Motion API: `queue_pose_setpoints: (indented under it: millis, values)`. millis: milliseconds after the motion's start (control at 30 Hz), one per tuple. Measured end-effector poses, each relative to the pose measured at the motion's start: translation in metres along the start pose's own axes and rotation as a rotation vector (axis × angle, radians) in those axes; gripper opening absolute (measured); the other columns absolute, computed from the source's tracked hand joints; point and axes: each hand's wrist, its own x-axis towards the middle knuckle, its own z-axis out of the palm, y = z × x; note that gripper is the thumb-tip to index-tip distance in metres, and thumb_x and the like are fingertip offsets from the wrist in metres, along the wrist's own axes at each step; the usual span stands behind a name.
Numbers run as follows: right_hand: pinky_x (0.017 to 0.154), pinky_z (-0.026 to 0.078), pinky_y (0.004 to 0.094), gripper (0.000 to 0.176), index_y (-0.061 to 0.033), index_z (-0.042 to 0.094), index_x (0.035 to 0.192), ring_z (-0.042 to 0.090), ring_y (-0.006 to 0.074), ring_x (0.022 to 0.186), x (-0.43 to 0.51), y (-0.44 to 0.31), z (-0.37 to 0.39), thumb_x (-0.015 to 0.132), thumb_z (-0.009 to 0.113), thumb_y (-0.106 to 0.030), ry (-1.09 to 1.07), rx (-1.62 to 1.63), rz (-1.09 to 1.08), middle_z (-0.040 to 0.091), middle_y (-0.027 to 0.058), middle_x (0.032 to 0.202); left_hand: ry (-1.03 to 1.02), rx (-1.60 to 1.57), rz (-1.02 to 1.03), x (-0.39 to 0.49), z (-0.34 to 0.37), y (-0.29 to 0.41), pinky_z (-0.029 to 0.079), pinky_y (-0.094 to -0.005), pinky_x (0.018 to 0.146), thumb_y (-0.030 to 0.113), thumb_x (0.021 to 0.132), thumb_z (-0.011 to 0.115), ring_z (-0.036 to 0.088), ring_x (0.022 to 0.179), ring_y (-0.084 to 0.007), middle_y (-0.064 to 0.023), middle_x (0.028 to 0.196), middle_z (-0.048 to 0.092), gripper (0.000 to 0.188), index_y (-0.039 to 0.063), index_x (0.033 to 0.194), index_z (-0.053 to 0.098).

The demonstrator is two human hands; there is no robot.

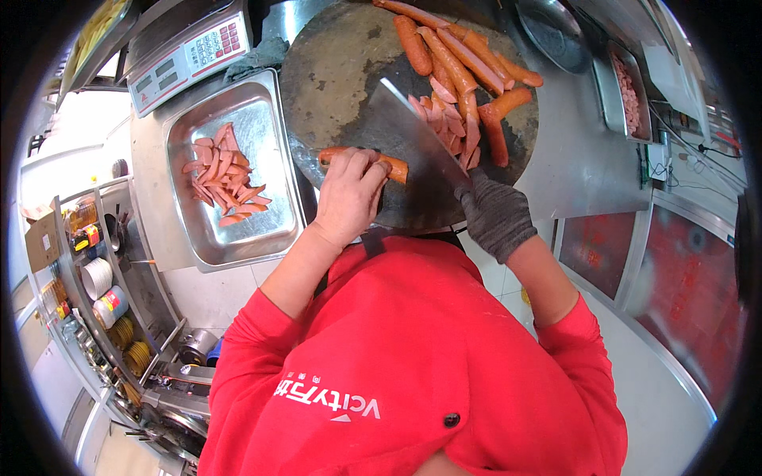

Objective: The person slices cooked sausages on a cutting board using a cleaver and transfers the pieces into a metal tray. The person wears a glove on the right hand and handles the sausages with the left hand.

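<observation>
My left hand (349, 193) is bare and presses down on a piece of sausage (394, 169) lying crosswise near the front edge of a round chopping block (333, 71). In a dark grey knitted glove, my right hand (497, 214) grips the handle of a cleaver (424, 128), whose broad blade reaches up and left over the block, to the right of that sausage. The blade partly hides a heap of sliced sausage (443, 116). Several longer sausages (455, 59) are piled at the block's back right, and a bent piece (495, 137) lies beside the slices.
Left of the block, a steel tray (277, 137) holds sausage slices (223, 175). Behind it stand a digital scale (190, 62) and a grey cloth (259, 58). To the right are a round metal pan (553, 33) and a steel container of pink chopped pieces (646, 134).
</observation>
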Motion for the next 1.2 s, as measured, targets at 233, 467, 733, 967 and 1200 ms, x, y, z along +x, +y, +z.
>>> queue_pose_setpoints:
  millis: [233,467,733,967,1200]
  values:
    - [0.07,0.052,0.0504,0.026,-0.0052,0.061,0.114,0.068,0.0404,0.081,0.009,-0.022,0.018,0.096,0.056,-0.023,0.117,0.03,-0.143,0.07,0.0189,0.09,-0.022,0.224,0.007,-0.001,0.008,-0.001,0.039,-0.0471,0.091,0.009,0.075,0.065,0.059,0.107,-0.0268,-0.0037,0.109,0.064,0.023,0.016,0.097,0.068]
    - [0.07,0.052,0.0515,0.023,-0.0048,0.06,0.111,0.069,0.0401,0.081,0.005,-0.036,0.01,0.095,0.056,-0.021,-0.103,-0.136,-0.035,0.069,0.021,0.085,-0.035,0.201,-0.039,-0.005,0.013,0.0,0.037,-0.0479,0.093,0.008,0.076,0.063,0.057,0.109,-0.0253,-0.001,0.11,0.062,0.027,0.019,0.1,0.068]
    - [0.07,0.052,0.0533,0.021,-0.0039,0.061,0.106,0.068,0.0431,0.079,0.013,-0.05,0.013,0.094,0.058,-0.021,-0.032,-0.064,-0.04,0.069,0.0235,0.082,0.042,0.138,0.006,-0.007,0.017,-0.009,0.037,-0.0455,0.092,0.01,0.075,0.063,0.058,0.107,-0.0242,-0.0014,0.107,0.063,0.022,0.015,0.096,0.067]
    - [0.074,0.052,0.0538,0.021,-0.0054,0.062,0.099,0.069,0.0431,0.082,0.01,-0.058,0.014,0.096,0.052,-0.024,-0.106,-0.076,0.032,0.07,0.0228,0.085,0.071,0.069,0.018,-0.011,0.017,-0.013,0.038,-0.0462,0.093,0.011,0.078,0.06,0.057,0.108,-0.026,-0.0051,0.11,0.062,0.022,0.011,0.099,0.065]
    - [0.073,0.052,0.0541,0.022,-0.0056,0.06,0.097,0.069,0.0439,0.081,0.011,-0.067,0.01,0.097,0.052,-0.027,-0.134,-0.113,0.081,0.07,0.0236,0.084,0.086,0.054,0.038,-0.013,0.015,-0.019,0.04,-0.0443,0.095,0.012,0.079,0.059,0.058,0.111,-0.0257,-0.0067,0.113,0.063,0.022,0.009,0.1,0.065]
